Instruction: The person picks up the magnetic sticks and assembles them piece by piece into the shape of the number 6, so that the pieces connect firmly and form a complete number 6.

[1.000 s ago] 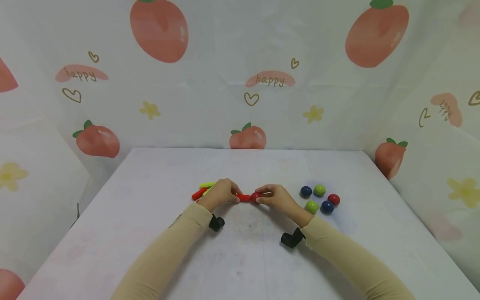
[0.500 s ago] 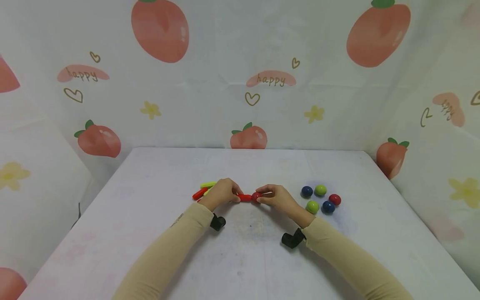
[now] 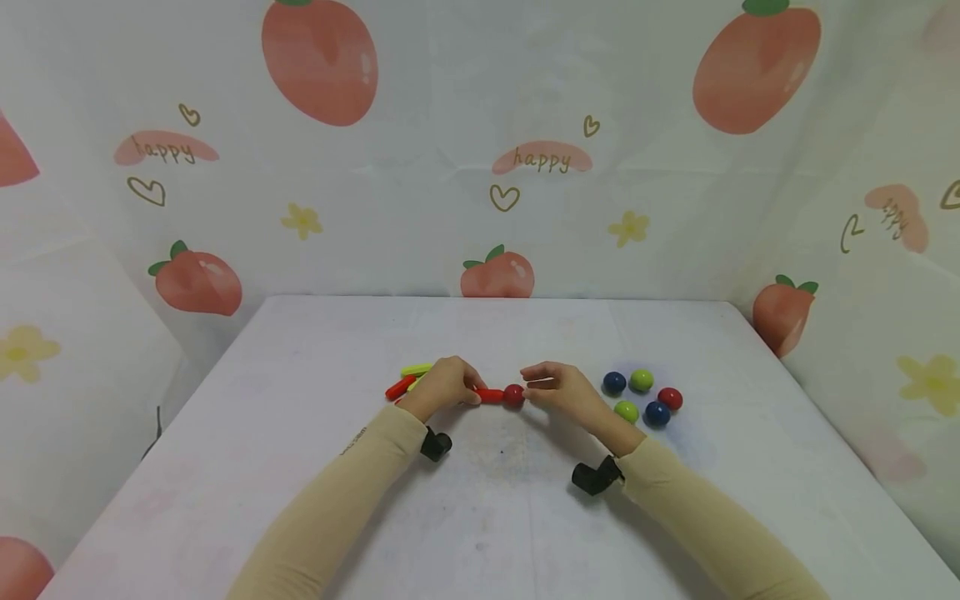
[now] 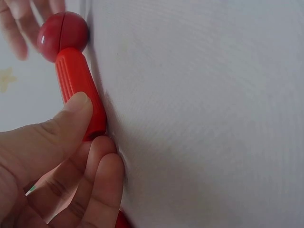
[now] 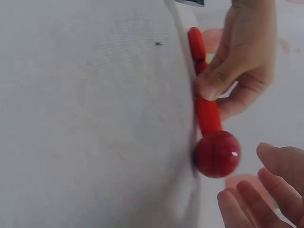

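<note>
My left hand [image 3: 444,389] pinches a red ribbed plastic stick [image 4: 70,78] between thumb and fingers, low over the white table. At the stick's right end sits a dark red ball [image 5: 217,154], its surface touching the stick and a thin seam showing across it in the left wrist view. My right hand [image 3: 566,393] is just right of the ball, fingers parted and loosely bent, holding nothing. In the right wrist view a gap shows between these fingers [image 5: 280,161] and the ball. Part of the stick is hidden under the left thumb.
Left of my left hand lie more sticks, among them a red stick [image 3: 400,388] and a yellow-green stick [image 3: 416,369], partly covered by the hand. To the right several balls are grouped: dark blue [image 3: 613,383], green [image 3: 641,381] and red [image 3: 670,399]. A peach-printed curtain [image 3: 420,208] hangs behind.
My right hand has let go of the red ball and moved slightly right, its fingers spreading. My left hand keeps its pinch on the red stick, and the ball stays at its end.
</note>
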`<state>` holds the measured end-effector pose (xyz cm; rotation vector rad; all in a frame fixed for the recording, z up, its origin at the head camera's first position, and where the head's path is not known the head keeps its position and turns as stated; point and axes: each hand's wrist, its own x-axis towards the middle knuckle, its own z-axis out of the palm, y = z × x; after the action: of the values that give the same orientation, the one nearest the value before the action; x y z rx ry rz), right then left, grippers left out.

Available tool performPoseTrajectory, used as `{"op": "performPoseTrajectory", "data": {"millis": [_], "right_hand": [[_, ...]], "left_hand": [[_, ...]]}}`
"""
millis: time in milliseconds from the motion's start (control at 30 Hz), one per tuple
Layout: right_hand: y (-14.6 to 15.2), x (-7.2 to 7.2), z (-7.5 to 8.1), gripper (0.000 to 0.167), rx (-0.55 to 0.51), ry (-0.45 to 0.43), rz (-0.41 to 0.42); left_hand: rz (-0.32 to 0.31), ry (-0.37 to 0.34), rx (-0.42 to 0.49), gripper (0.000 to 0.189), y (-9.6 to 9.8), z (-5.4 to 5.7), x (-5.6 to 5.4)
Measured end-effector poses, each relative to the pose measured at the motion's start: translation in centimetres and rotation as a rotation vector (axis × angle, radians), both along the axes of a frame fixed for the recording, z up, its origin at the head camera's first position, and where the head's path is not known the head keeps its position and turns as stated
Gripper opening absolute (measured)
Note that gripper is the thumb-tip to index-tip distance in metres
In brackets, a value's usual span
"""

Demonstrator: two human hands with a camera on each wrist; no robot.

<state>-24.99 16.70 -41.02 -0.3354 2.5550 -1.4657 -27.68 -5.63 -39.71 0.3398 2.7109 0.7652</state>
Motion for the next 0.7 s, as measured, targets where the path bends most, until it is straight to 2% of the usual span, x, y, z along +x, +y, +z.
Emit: {"op": "performPoseTrajectory", "data": {"millis": [167, 400, 700], "right_hand": [[1.2, 0.5, 1.8, 0.040, 0.017, 0.046, -0.014], [3.6, 1.5, 4.1, 0.042, 0.040, 0.115, -0.079], [6.8, 3.2, 5.1, 0.045, 0.070, 0.214, -0.138]], "left_hand": [[0.008, -0.015, 0.005, 0.012, -0.1, 0.0, -0.1], [0.006, -0.021, 0.016, 0.012, -0.1, -0.1, -0.1], [0.008, -0.026, 0.017, 0.012, -0.1, -0.1, 0.0]]}}
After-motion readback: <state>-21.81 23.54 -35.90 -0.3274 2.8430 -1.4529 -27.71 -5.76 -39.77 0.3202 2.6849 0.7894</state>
